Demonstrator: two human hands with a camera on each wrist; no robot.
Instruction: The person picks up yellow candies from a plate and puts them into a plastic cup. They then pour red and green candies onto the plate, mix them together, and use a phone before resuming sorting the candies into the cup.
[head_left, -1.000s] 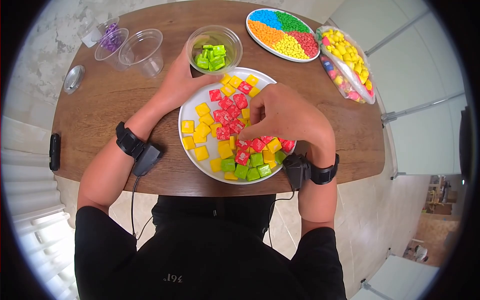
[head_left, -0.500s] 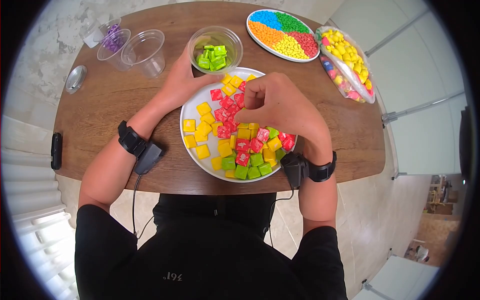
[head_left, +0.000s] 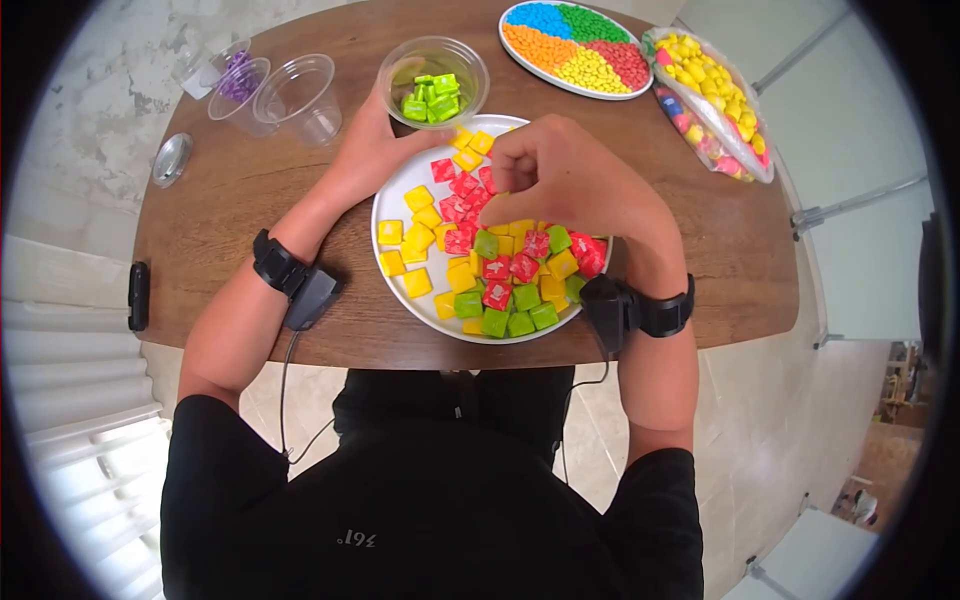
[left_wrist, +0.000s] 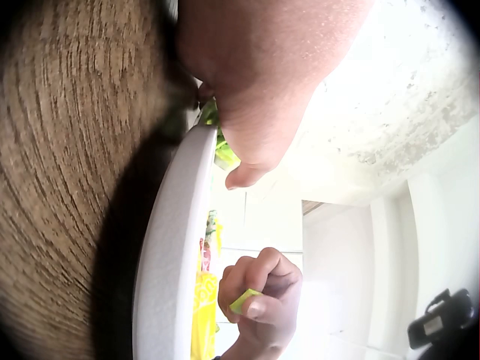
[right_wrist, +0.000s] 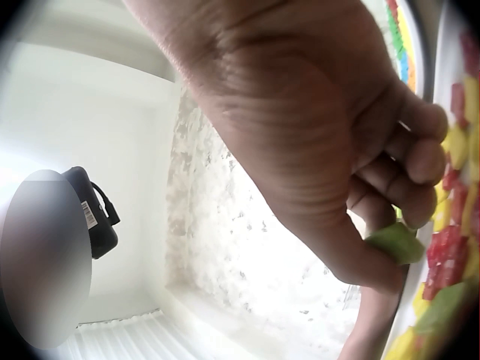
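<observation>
Right hand pinches a green wrapped candy above the white plate, centre frame.
Light, slick-wrapped, best held by its flat faces. Left hand seems to cup the clear bowl of green candies, fingers partly hidden; red and yellow candies crowd beneath.

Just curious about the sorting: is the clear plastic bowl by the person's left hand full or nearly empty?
Partly filled: the clear plastic bowl holds a small pile of green square candies covering only its bottom, steadied by the left hand.
</observation>
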